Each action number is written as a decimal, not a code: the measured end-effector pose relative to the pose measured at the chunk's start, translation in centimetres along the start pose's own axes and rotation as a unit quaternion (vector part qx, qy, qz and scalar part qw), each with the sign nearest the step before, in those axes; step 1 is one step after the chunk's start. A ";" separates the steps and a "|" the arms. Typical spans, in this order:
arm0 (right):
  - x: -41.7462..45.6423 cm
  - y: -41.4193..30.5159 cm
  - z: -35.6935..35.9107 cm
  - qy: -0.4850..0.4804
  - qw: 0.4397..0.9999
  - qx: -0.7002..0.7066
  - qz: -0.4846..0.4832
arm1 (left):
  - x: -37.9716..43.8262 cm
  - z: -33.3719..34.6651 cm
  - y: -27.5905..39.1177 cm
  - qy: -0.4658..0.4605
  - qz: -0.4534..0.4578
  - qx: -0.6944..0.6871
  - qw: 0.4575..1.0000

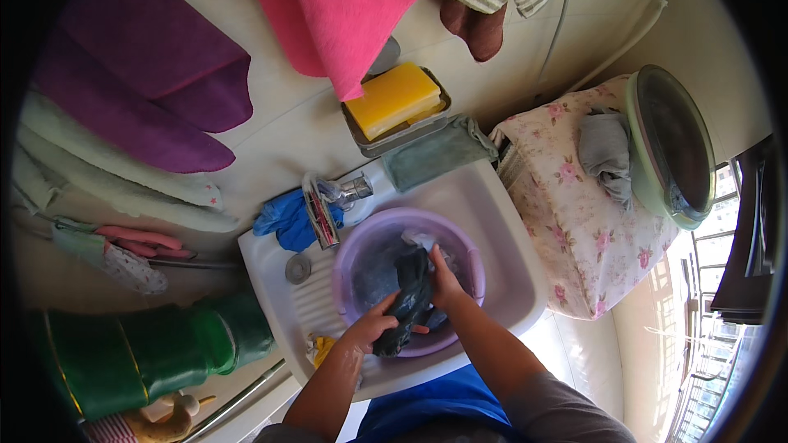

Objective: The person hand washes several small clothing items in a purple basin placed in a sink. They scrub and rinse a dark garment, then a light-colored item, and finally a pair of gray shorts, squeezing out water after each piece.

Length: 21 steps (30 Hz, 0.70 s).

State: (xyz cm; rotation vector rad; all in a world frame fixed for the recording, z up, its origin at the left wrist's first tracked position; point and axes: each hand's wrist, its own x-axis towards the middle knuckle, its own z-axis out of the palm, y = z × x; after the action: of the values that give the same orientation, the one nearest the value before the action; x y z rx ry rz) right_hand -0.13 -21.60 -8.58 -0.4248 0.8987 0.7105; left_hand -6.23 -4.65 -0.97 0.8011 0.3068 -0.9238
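Observation:
A wet, dark cloth [409,295] is bunched between my two hands above a purple plastic basin [409,214]. My left hand [371,323] grips its lower part near the basin's front left rim. Farther up, my right hand [442,280] holds the cloth's right side, fingers pointing away from me. Murky water [372,274] fills the basin, and pale, wet fabric [418,239] shows at the cloth's far end. The basin sits in a white laundry sink [511,264] with a ribbed washboard slope on its left.
Behind the basin is a chrome faucet [320,209] beside a blue cloth [286,221]. A yellow soap bar [394,98] rests in a wall dish. Towels, including a pink one [351,6], hang above. To the right stands a flower-print cover [572,221] bearing a green basin [640,166].

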 end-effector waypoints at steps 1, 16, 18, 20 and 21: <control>3.2 -0.2 -1.2 -0.036 0.998 -0.034 -0.034 | -0.1 0.0 -0.5 0.028 0.007 0.003 1.000; 1.3 3.4 3.1 0.046 0.667 -0.549 -0.501 | 6.5 -3.5 -3.9 0.227 0.039 -0.186 0.955; 1.4 1.7 2.9 0.037 0.837 -0.421 -0.348 | 5.9 -2.7 -3.2 0.256 0.031 -0.151 0.954; 0.3 1.9 2.8 -0.054 0.923 -0.283 -0.254 | 5.6 -2.9 -3.0 0.268 0.035 -0.193 0.943; -0.6 2.1 2.1 -0.071 0.880 -0.362 -0.299 | 5.2 -1.3 -1.8 0.289 0.033 -0.230 0.929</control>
State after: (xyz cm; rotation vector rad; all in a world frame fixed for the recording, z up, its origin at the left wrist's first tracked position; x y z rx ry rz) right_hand -0.68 -19.11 -6.94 -1.2415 0.2871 0.4651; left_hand -4.54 -7.41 -5.61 0.6233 0.9709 -0.4992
